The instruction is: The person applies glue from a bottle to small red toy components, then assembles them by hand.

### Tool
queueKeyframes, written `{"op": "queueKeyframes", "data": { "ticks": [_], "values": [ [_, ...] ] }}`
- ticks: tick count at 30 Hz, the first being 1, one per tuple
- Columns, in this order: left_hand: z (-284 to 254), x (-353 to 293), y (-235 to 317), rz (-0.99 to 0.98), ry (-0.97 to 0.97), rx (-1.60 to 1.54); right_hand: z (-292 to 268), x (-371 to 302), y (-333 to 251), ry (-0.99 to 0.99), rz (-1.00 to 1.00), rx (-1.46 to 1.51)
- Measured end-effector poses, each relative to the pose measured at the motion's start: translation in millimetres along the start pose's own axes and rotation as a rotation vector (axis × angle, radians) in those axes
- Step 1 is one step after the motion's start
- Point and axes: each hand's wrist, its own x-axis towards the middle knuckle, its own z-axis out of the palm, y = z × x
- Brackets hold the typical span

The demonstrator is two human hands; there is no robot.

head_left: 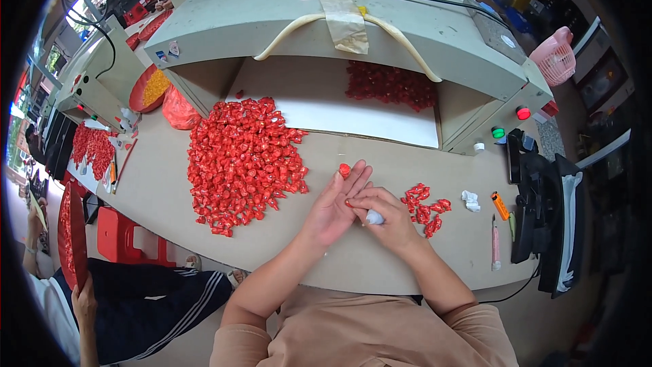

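My left hand (326, 212) is palm up over the table, its thumb holding a small red plastic piece (345, 170) against the index finger. The other fingers are stretched out. Close beside it, my right hand (390, 223) curls around a small whitish bottle (374, 217). Another tiny reddish bit (348, 202) shows at the right fingertips, too small to name. A large heap of similar red pieces (244, 166) lies left of my hands. To their right is a small loose group of red pieces (426, 212).
A grey machine housing (224, 34) stands ahead; more red pieces (390, 85) lie inside its opening. At right are crumpled tissue (471, 200), an orange lighter (500, 205) and a pink cutter (496, 245). At far left, another person holds a red tray (71, 234) near a red stool (122, 238).
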Motion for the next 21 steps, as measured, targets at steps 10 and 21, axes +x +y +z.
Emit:
{"op": "queueKeyframes", "data": {
  "ticks": [10, 21],
  "values": [
    [-2, 2, -7, 0.004, 0.079, 0.280, -44, 9, -12, 0.206, 0.208, 0.171],
    [-3, 3, -12, -0.112, 0.136, 0.318, -52, 12, -12, 0.159, 0.184, 0.029]
  ]
}}
